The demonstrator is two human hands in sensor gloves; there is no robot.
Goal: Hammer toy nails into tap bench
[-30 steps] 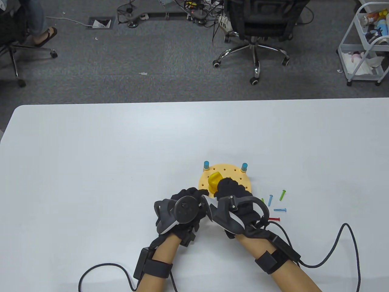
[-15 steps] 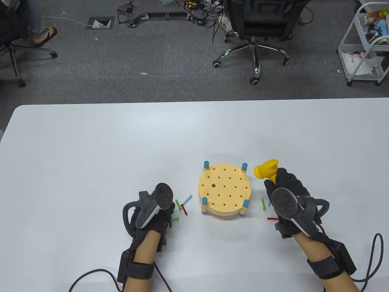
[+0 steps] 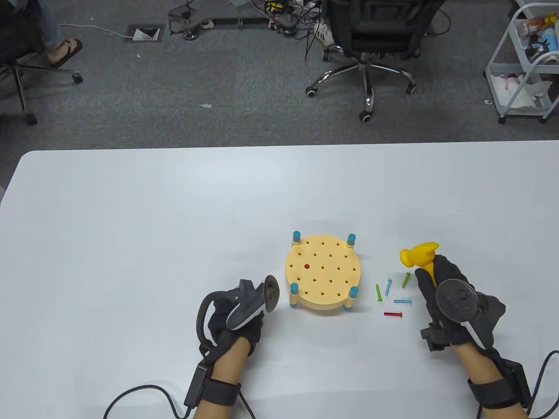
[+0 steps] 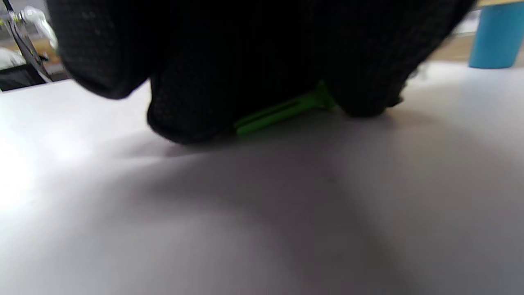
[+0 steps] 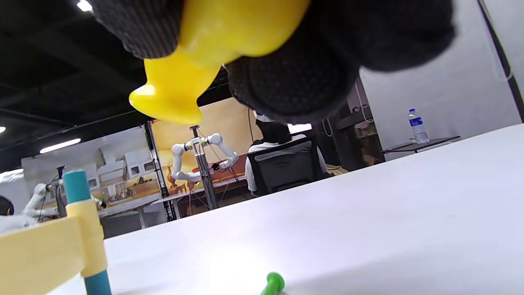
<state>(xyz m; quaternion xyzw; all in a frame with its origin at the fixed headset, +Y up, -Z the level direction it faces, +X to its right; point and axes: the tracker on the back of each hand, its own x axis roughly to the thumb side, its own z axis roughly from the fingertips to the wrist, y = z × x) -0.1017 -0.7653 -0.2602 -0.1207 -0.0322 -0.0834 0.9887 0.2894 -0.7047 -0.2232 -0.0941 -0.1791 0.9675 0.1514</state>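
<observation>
The round yellow tap bench [image 3: 332, 279] stands on blue legs at the table's middle front, with one red nail [image 3: 306, 266] sunk in its top. My right hand [image 3: 441, 301] grips a yellow toy hammer [image 3: 418, 256] right of the bench; the hammer also shows in the right wrist view [image 5: 213, 45]. My left hand [image 3: 251, 323] rests on the table just left of the bench. In the left wrist view its fingertips [image 4: 184, 119] pinch a green nail [image 4: 278, 111] that lies on the table. Loose green [image 3: 406, 279], blue [image 3: 388, 287] and red [image 3: 393, 314] nails lie between the bench and my right hand.
Cables trail from both wrists over the table's front edge. An office chair [image 3: 367, 39] and a white cart [image 3: 524, 65] stand on the floor beyond the far edge. The bench's blue leg [image 4: 497, 37] is close to my left hand.
Both hands left the bench, leaving the red nail in it. The right hand then moved right with the hammer. The left hand moved right over the loose nails left of the bench.
</observation>
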